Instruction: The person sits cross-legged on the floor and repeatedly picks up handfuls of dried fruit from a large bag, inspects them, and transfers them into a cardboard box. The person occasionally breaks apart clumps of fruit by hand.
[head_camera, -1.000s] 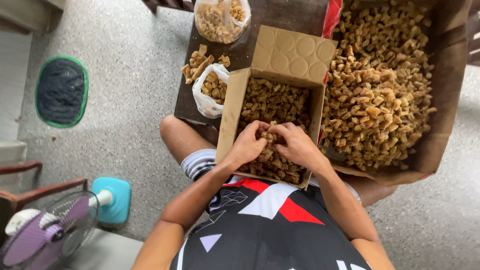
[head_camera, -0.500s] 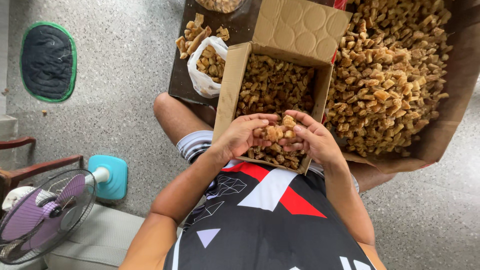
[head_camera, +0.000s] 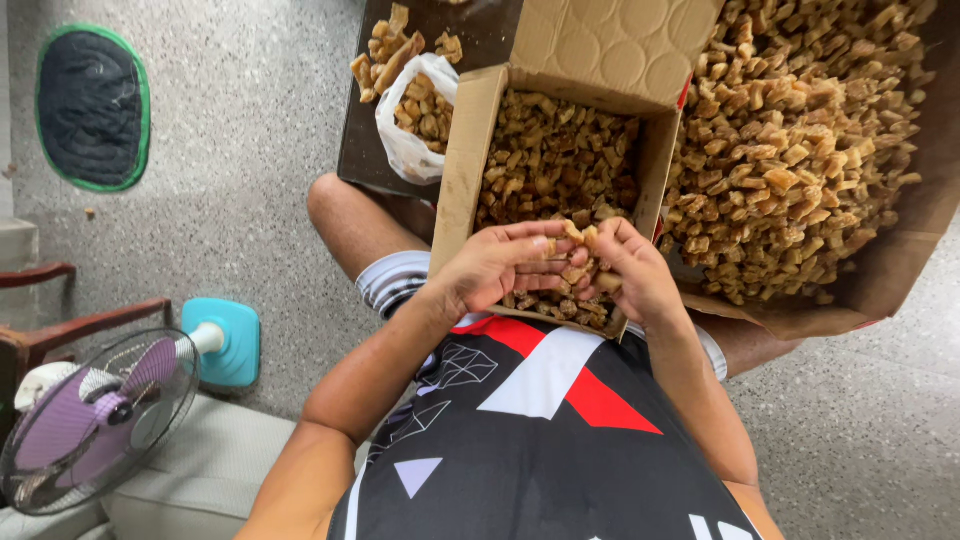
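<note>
Left hand and right hand meet over the near end of the box, fingers pinched together on a few brown chunks; best worked low over the box so loose chunks drop inside, not onto the big pile

Black sleeveless top with red, white and grey angular shapes and fine white line patterns, arms bare from the shoulder, striped grey-and-white shorts at the thigh, bare knee beyond
</note>
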